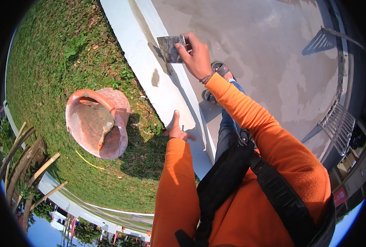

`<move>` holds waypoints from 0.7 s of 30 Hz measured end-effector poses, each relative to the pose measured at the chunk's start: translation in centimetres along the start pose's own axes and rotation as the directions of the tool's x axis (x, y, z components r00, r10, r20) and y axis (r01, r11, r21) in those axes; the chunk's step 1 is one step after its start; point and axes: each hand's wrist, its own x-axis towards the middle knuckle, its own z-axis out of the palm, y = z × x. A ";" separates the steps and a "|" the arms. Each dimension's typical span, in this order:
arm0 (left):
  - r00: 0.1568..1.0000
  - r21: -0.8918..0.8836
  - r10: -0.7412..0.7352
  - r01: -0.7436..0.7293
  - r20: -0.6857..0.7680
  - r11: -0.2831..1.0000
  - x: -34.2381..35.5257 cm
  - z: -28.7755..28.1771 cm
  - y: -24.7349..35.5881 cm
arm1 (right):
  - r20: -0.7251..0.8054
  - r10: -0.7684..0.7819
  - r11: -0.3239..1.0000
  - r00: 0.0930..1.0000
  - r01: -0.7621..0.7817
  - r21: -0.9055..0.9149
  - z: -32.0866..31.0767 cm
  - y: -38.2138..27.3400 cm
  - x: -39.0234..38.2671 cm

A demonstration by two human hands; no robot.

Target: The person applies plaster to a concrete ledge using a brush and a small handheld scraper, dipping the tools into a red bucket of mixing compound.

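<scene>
Where fingers (182,48) pinch — metal scraper (170,48) just left, on curb (166,88).

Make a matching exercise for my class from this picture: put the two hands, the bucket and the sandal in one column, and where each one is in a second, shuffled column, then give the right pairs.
Column one:
1. right hand
2. left hand
3. bucket
4. sandal

Column two:
A. lying on its side on the grass
B. resting on the white kerb
C. on the grey concrete
D. holding a flat metal trowel against the kerb

Pairs: 1-D, 2-B, 3-A, 4-C
</scene>
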 end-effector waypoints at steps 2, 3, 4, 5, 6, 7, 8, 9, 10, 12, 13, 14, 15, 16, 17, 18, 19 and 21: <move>1.000 0.001 -0.005 0.005 0.030 1.000 -0.1 0.1 0.0 | -0.011 -0.040 0.999 0.999 0.040 -0.021 -0.2 -0.6 -0.4; 0.998 0.004 -0.009 0.009 0.058 1.000 -0.1 0.0 0.0 | -0.024 -0.060 0.998 0.998 0.059 -0.033 -0.3 -1.0 -0.5; 0.996 0.005 -0.015 0.014 0.085 1.000 0.1 -0.2 0.0 | -0.036 -0.078 0.996 0.996 0.077 -0.045 -0.4 -1.3 -0.6; 0.997 -0.004 -0.031 0.031 0.066 1.000 0.4 -0.3 0.0 | -0.047 -0.097 0.994 0.994 0.094 -0.056 -0.4 -1.5 -0.7; 0.998 -0.013 -0.048 0.048 0.048 0.999 0.9 -0.5 -0.1 | -0.052 -0.112 0.991 0.992 0.108 -0.078 -0.3 -1.4 -0.8; 0.997 -0.022 -0.064 0.064 0.032 0.998 1.5 -0.6 -0.1 | -0.058 -0.130 0.987 0.990 0.124 -0.100 -0.2 -1.1 -0.8; 0.998 -0.031 -0.051 0.052 0.033 0.998 2.0 -0.9 -0.3 | -0.064 -0.149 0.982 0.987 0.140 -0.123 -0.1 -0.9 -0.9; 0.999 -0.040 -0.039 0.040 0.033 0.998 2.4 -1.2 -0.5 | -0.046 -0.145 0.981 0.988 0.138 -0.139 0.1 -0.7 -1.1; 0.999 -0.046 -0.029 0.030 0.017 0.998 2.2 -1.0 -0.4 | -0.030 -0.141 0.978 0.990 0.134 -0.158 0.3 -0.4 -1.5; 1.000 -0.057 -0.009 0.007 -0.029 0.998 1.8 -0.5 -0.4 | -0.009 -0.160 0.970 0.987 0.155 -0.185 0.8 0.1 -2.0; 0.998 -0.061 -0.004 0.000 -0.067 0.998 1.4 -0.2 -0.4 | -0.004 -0.181 0.965 0.983 0.177 -0.194 1.0 0.1 -2.3; 0.995 -0.065 0.001 -0.007 -0.104 0.998 1.1 0.1 -0.3 | 0.001 -0.203 0.959 0.979 0.199 -0.202 1.3 0.2 -2.5; 0.989 -0.067 0.002 -0.012 -0.145 0.998 0.9 0.3 -0.2 | 0.021 -0.229 0.948 0.973 0.228 -0.221 1.5 0.2 -2.8; 0.983 -0.070 0.004 -0.017 -0.182 0.997 0.6 0.5 -0.1 | 0.041 -0.255 0.936 0.966 0.257 -0.239 1.7 0.1 -3.0; 0.976 -0.072 0.006 -0.023 -0.219 0.997 0.3 0.8 0.0 | 0.062 -0.280 0.923 0.958 0.286 -0.256 1.8 0.0 -3.3; 0.968 -0.073 0.009 -0.029 -0.252 0.997 0.0 1.0 0.1 | 0.090 -0.276 0.918 0.957 0.290 -0.269 1.9 -0.1 -3.7; 0.965 -0.075 0.013 -0.034 -0.261 0.997 -0.2 1.2 0.1 | 0.104 -0.261 0.924 0.960 0.279 -0.260 1.9 -0.2 -4.2; 0.967 -0.079 0.020 -0.041 -0.254 0.996 -0.3 1.4 -0.1 | 0.131 -0.228 0.935 0.965 0.255 -0.246 1.8 -0.5 -5.1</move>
